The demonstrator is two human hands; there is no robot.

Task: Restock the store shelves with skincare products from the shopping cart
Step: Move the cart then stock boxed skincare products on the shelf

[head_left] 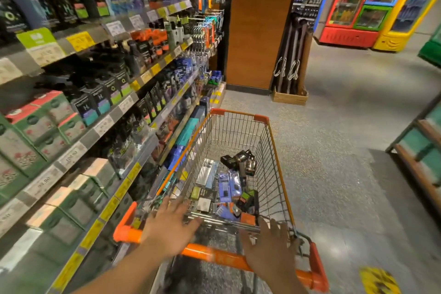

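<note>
Stocked shelves (100, 93) filling frame left; shopping cart (272, 141) centre, boxed skincare products (226, 188) inside. Left hand (170, 229), right hand (270, 249) over handle (214, 256), fingers spread wide, gripping nothing.

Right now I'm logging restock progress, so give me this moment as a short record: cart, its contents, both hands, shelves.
cart: wire shopping cart with orange trim, parked close beside the shelves
handle: orange bar nearest the camera
contents: mixed small boxed products scattered on the cart floor, mostly purple, silver and black; far from full
left hand: open, fingers spread over the cart's near rim, holding nothing
right hand: open, over the near rim, holding nothing
shelves: on the left, densely stocked with boxes, with yellow and white price tags
</note>
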